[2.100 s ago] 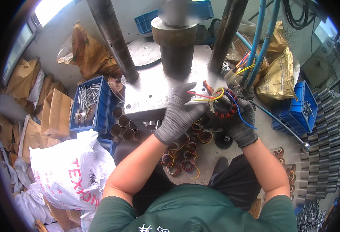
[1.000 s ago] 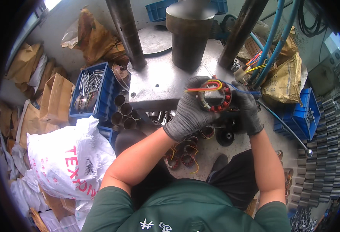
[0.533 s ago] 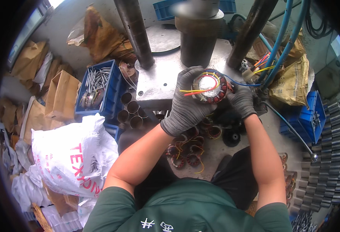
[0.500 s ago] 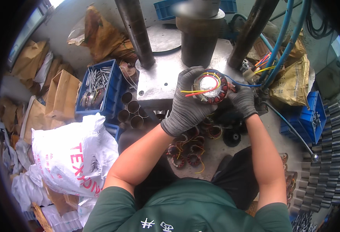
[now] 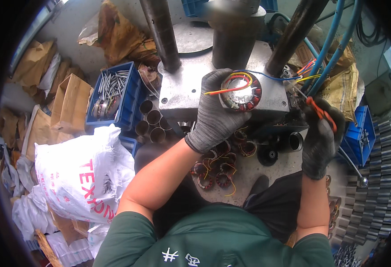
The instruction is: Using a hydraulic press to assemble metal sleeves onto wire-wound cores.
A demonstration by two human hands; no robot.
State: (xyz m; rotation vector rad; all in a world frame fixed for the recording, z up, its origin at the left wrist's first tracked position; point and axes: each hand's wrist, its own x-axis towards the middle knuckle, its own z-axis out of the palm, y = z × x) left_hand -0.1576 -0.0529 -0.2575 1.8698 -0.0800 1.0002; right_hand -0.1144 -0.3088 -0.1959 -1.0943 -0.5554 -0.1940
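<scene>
Coil ring (image 5: 254, 99): squat and round, dark at the rim, with red segments along its right and lower right. Bright silvery patch in the middle; could not tell whether a filling or the plate seen through. Yellow and red wires (image 5: 249, 79) looped over the top, ends poking out left; a blue wire (image 5: 271, 77) ran off right from the upper edge. Ring held up in front of the press, above the metal plate (image 5: 182, 91) in view; contact with the plate could not be judged.

Left hand (image 5: 215, 111), grey-gloved, clasped the ring by its left and lower rim. Right hand (image 5: 322, 142), also gloved, was curled round an orange-handled tool (image 5: 322, 115), thin shaft aimed up and left; fingers partly hidden.

Against half a second earlier: right hand had left the ring's right side and was well apart from it, tool now plainly visible. Left hand's grip unchanged. Two seconds back, the blue wire had drooped lower right.
</scene>
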